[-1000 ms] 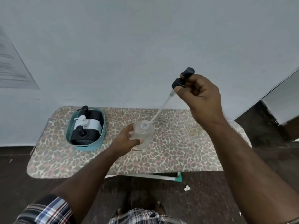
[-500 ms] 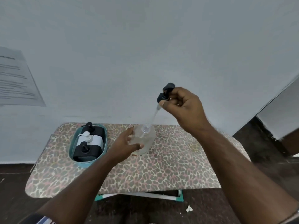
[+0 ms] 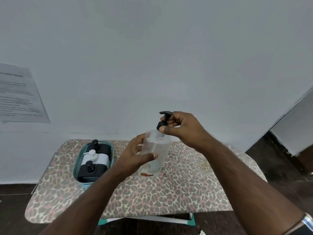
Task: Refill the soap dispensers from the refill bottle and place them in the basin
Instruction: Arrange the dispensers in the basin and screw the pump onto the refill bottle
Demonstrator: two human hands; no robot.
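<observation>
A clear plastic bottle [image 3: 156,150] stands on the leopard-print table [image 3: 177,192], and my left hand [image 3: 135,156] grips its side. My right hand [image 3: 182,128] pinches the black pump head [image 3: 163,120] just above the bottle's neck, its tube down inside the bottle. At the left of the table a teal basin [image 3: 77,164] holds three dispensers: a black one [image 3: 101,148] at the back, a white one [image 3: 97,158] in the middle and a black one [image 3: 90,170] in front.
A pale wall rises right behind the table, with a printed sheet [image 3: 18,94] taped at the left. Dark floor [image 3: 13,209] surrounds the table. A teal-edged frame [image 3: 189,221] shows under the table's front edge.
My right hand has come down and left, lowering the pump's tube into the bottle until the pump head is at the neck. The left hand has kept its hold on the bottle.
</observation>
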